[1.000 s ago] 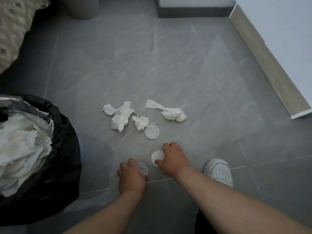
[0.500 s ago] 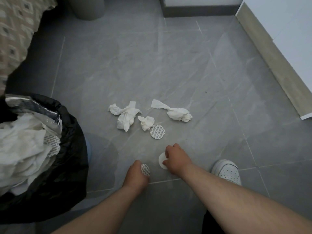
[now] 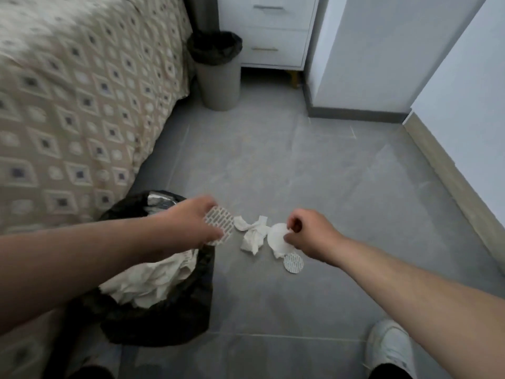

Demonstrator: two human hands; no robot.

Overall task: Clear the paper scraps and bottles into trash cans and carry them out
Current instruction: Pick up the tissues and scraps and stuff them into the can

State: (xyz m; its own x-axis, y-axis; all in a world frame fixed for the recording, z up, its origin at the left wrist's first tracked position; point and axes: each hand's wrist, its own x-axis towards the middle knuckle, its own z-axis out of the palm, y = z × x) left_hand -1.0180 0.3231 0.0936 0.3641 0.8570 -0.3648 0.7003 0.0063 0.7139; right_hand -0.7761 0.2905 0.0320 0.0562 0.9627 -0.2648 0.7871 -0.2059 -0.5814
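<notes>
grey tiled floor [image 3: 314, 165] beside patterned bed [image 3: 68, 91].

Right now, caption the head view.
Left hand holds a patterned disc by the trash can; right hand pinches a white disc above tissues.

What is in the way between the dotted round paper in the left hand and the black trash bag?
Nothing visible. The left hand holds the dotted disc right by the rim of the black trash bag, whose mouth is open with crumpled paper already inside. The loose tissues lie on the disc's other side.
</notes>
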